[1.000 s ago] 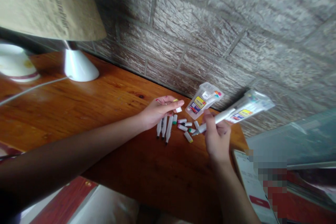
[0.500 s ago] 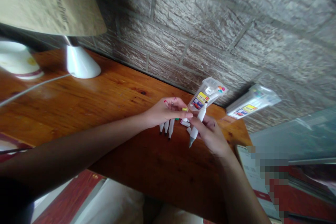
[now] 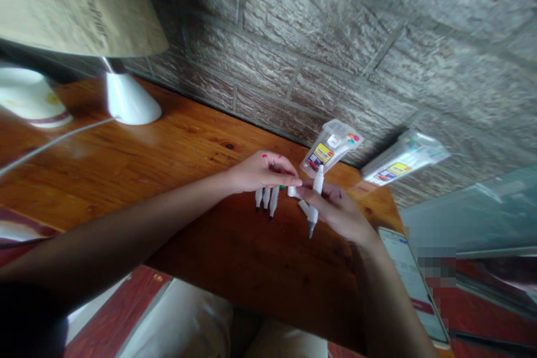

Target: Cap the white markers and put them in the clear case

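My right hand point(image 3: 335, 210) is closed around a white marker point(image 3: 315, 197), held nearly upright with a grey end downward and a narrow white tip upward. Thumb and fingers of my left hand point(image 3: 268, 172) pinch together, with a small white marker cap point(image 3: 291, 191) showing just below them; its top is hidden by the fingers. The fingertips of both hands nearly meet. Three white markers point(image 3: 274, 201) with dark tips lie side by side under my left hand, beside a bit of green point(image 3: 282, 187). Another white cap point(image 3: 304, 207) lies by the held marker.
Two clear plastic marker cases point(image 3: 325, 142) point(image 3: 390, 165) stand near the brick wall point(image 3: 302, 45). A phone point(image 3: 413, 285) lies by my right forearm at the table's edge. On the left are a lamp point(image 3: 132, 102), its cord and a white cup point(image 3: 33, 95) on the wooden table point(image 3: 197, 134).
The marker in my right hand has turned more upright. The yellow top that showed between my left fingers is now out of sight. Both hands stay close together.
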Demonstrator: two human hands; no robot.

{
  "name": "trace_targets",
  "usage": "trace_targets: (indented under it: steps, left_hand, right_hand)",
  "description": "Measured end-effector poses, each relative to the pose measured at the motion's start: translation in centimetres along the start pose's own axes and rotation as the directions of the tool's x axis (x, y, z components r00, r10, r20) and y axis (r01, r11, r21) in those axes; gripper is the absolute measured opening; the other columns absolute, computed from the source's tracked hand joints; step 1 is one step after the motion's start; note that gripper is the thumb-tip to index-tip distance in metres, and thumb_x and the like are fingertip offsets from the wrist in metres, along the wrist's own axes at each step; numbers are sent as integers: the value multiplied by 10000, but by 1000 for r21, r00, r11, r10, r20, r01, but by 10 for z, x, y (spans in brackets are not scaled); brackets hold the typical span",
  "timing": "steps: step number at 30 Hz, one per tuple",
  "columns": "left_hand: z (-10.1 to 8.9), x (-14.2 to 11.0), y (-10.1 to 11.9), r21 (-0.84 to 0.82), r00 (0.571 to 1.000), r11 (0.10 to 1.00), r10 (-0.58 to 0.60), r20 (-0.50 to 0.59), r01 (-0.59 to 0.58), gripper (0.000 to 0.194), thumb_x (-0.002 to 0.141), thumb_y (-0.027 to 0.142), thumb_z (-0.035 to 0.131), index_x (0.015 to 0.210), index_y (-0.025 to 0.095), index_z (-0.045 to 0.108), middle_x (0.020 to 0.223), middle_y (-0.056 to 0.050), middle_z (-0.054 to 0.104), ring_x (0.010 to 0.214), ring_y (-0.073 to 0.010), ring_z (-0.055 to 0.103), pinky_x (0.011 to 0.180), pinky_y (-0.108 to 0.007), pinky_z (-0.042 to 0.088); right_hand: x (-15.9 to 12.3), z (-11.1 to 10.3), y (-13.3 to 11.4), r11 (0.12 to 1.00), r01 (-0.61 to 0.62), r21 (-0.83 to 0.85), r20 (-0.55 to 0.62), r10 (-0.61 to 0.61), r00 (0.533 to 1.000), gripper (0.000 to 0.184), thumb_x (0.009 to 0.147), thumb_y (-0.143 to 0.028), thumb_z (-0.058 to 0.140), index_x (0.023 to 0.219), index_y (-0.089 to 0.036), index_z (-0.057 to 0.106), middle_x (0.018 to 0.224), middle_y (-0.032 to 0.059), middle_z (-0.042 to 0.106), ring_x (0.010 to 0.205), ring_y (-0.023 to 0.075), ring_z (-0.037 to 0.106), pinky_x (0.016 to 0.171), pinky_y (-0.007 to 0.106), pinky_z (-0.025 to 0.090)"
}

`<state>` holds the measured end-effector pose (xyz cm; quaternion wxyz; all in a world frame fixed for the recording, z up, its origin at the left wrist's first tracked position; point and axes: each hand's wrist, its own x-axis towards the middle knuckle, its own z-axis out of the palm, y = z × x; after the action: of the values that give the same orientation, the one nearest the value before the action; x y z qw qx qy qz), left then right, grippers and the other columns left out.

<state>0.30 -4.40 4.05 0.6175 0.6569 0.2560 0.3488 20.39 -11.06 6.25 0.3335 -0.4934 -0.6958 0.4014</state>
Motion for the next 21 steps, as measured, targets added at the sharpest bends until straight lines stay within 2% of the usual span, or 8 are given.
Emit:
trace_targets:
  steps: [4, 9, 11, 13, 15, 17, 19, 21]
  left_hand:
    - [3, 1, -5, 40, 999, 998, -39, -31, 40, 313, 711, 434, 818, 819, 146, 762, 661, -26, 689, 525, -90, 502, 505, -222, 366]
    - [-1, 0, -2, 149, 993, 983, -114, 24, 109, 388, 784, 534, 725, 873, 158, 759, 685, -31, 687, 499, -103, 484, 498, -248, 346]
    - [-12, -1, 4, 295, 992, 949, -95, -82, 115, 395, 838, 546, 660, 764, 166, 737, 652, -30, 670, 508, -116, 495, 521, -262, 345]
    - [-27, -2, 9, 500, 962, 857, 20, -271, 123, 403, 847, 491, 661, 586, 184, 659, 533, -5, 593, 497, -118, 478, 545, -266, 327]
    - [-42, -2, 12, 620, 938, 758, 34, -345, 201, 423, 797, 438, 720, 473, 198, 591, 428, 15, 514, 453, -113, 431, 532, -271, 287]
    - [-50, -3, 10, 649, 946, 693, -164, -281, 313, 441, 774, 433, 727, 426, 201, 589, 400, 1, 548, 405, -113, 436, 503, -274, 268]
    - [-52, -5, 6, 645, 918, 661, -352, -184, 383, 440, 759, 456, 720, 422, 201, 600, 419, -13, 603, 362, -110, 444, 480, -268, 265]
    - [-49, -6, 2, 619, 908, 683, -399, -128, 387, 413, 734, 450, 724, 425, 203, 605, 409, -9, 607, 331, -105, 436, 466, -258, 264]
  right_hand:
    - [-1, 3, 3, 1000, 19, -21, 42, -19, 999, 255, 882, -405, 653, 861, -161, 726, 726, -13, 635, 640, 118, 530, 561, 231, 400]
    - [-3, 0, 6, 990, -12, -140, 70, 22, 997, 258, 889, -400, 632, 773, -176, 686, 631, -38, 568, 572, 105, 468, 531, 226, 368]
    - [-4, -1, 7, 976, -67, -206, 87, 86, 992, 269, 887, -399, 623, 742, -179, 677, 600, -43, 553, 535, 100, 449, 504, 225, 344]
    - [-6, -1, 8, 957, -101, -272, 99, 132, 986, 292, 879, -409, 625, 697, -181, 654, 568, -48, 524, 507, 96, 427, 472, 222, 303]
    - [-7, 0, 8, 947, -94, -309, 116, 136, 984, 313, 872, -415, 629, 658, -187, 616, 546, -57, 479, 496, 93, 401, 456, 219, 265]
    - [-9, 2, 6, 942, -95, -322, 137, 146, 980, 332, 870, -414, 626, 627, -194, 574, 528, -66, 433, 483, 89, 375, 446, 218, 234]
    - [-9, 4, 5, 934, -99, -343, 146, 157, 977, 341, 864, -396, 626, 599, -199, 542, 511, -69, 416, 464, 85, 359, 439, 222, 219]
    - [-9, 6, 4, 917, -95, -387, 123, 153, 981, 342, 843, -370, 638, 567, -205, 521, 488, -68, 418, 440, 84, 349, 430, 229, 214]
